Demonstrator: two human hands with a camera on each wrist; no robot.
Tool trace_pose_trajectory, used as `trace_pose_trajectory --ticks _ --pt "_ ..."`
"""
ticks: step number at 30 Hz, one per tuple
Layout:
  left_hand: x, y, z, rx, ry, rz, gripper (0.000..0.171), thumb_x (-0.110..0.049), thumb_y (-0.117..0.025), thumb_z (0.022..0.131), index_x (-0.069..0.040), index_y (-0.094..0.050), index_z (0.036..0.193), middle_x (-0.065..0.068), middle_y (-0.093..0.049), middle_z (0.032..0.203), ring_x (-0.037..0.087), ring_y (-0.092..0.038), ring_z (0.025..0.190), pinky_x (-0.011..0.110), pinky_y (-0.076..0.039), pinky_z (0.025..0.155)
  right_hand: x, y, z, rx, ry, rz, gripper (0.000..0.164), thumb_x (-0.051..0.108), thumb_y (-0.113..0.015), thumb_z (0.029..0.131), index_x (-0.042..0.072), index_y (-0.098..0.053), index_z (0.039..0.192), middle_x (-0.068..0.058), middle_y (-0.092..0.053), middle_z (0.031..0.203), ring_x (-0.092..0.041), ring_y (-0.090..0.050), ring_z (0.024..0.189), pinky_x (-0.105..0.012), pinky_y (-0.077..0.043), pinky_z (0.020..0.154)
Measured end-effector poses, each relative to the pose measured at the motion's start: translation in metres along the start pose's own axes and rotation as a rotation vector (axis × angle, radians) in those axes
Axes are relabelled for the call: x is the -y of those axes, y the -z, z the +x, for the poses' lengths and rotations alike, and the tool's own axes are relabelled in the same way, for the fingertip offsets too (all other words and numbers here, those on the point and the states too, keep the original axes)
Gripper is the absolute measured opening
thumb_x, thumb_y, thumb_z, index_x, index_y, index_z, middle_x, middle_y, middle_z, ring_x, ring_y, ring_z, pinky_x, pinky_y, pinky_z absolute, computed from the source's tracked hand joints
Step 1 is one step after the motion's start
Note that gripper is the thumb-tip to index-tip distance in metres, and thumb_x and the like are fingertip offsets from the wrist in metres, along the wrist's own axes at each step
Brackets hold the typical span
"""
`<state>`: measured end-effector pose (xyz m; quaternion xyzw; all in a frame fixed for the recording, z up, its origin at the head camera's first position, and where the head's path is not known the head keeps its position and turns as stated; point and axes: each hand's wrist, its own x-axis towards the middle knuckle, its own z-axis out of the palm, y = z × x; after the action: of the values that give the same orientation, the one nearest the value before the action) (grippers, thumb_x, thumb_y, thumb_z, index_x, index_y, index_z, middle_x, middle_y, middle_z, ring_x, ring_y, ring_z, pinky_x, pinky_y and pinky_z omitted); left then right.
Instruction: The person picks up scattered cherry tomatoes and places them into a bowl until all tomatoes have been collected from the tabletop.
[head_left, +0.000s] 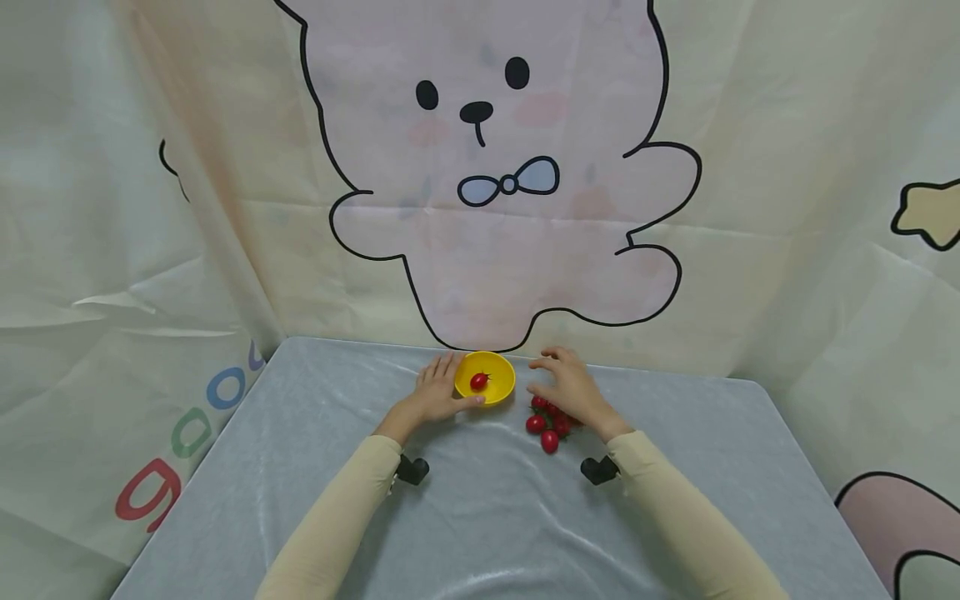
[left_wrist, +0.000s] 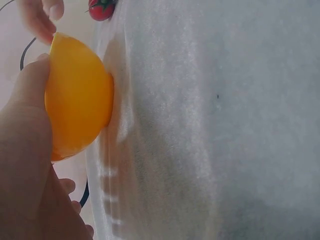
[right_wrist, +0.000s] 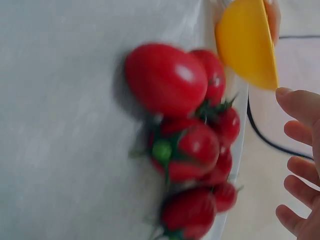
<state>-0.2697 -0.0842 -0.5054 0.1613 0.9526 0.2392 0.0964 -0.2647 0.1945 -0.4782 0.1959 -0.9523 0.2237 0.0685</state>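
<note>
A small yellow bowl stands near the table's far edge with one cherry tomato inside. My left hand holds it from the left, thumb along the near rim, fingers beside the far-left wall. In the left wrist view the bowl shows its outer side. Just right of the bowl, my right hand hovers over the back of a pile of cherry tomatoes, fingers spread and loosely bent, holding nothing. The right wrist view shows red tomatoes, some with green stems, apart from the fingertips.
A grey cloth with slight wrinkles covers the table. Behind its far edge hangs a pale curtain printed with a cartoon bear. Dark wrist mounts sit on the inner sides of both forearms.
</note>
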Motion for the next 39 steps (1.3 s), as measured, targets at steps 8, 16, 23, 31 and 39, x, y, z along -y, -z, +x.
trace_pose_trajectory --ticks 8,16,23,31,39 --pt "0.001 0.000 0.001 0.002 -0.001 0.006 0.102 -0.069 -0.056 0.088 -0.013 -0.011 0.160 0.014 -0.008 0.168 0.041 -0.006 0.155 0.062 -0.011 0.123 -0.028 0.008 -0.009 -0.008 -0.033 -0.024 0.043 0.031 -0.078 0.085 0.010 -0.069 0.121 -0.019 -0.055 0.137 -0.039 -0.048 0.127 -0.057 -0.043 0.106" --pt "0.002 -0.001 0.002 -0.004 -0.012 0.000 0.104 -0.072 -0.055 0.086 -0.013 -0.010 0.160 0.015 -0.008 0.168 0.041 -0.006 0.154 0.062 -0.010 0.123 -0.045 0.013 -0.020 0.008 -0.053 0.000 0.042 0.027 -0.077 0.086 0.007 -0.069 0.122 -0.022 -0.053 0.137 -0.041 -0.046 0.128 -0.059 -0.043 0.104" --pt "0.000 0.001 0.000 0.005 0.005 -0.002 0.103 -0.070 -0.056 0.087 -0.014 -0.010 0.160 0.014 -0.009 0.168 0.040 -0.007 0.155 0.062 -0.010 0.123 -0.053 0.012 -0.027 0.029 -0.047 -0.019 0.035 0.023 -0.078 0.085 0.009 -0.072 0.116 -0.024 -0.056 0.134 -0.043 -0.049 0.124 -0.060 -0.044 0.102" --pt "-0.002 0.002 -0.003 0.014 0.014 -0.003 0.101 -0.068 -0.056 0.088 -0.014 -0.010 0.160 0.014 -0.009 0.168 0.039 -0.007 0.155 0.061 -0.010 0.124 -0.059 0.008 -0.031 0.047 -0.025 -0.032 0.033 0.023 -0.077 0.086 0.011 -0.074 0.116 -0.024 -0.058 0.133 -0.043 -0.050 0.124 -0.059 -0.043 0.103" --pt "-0.005 0.004 -0.004 0.016 0.020 -0.029 0.102 -0.067 -0.058 0.087 -0.014 -0.010 0.160 0.014 -0.009 0.168 0.040 -0.007 0.155 0.062 -0.008 0.124 -0.064 0.005 -0.028 0.036 -0.023 -0.046 0.033 0.021 -0.079 0.084 0.012 -0.074 0.115 -0.022 -0.059 0.129 -0.043 -0.053 0.120 -0.059 -0.044 0.102"
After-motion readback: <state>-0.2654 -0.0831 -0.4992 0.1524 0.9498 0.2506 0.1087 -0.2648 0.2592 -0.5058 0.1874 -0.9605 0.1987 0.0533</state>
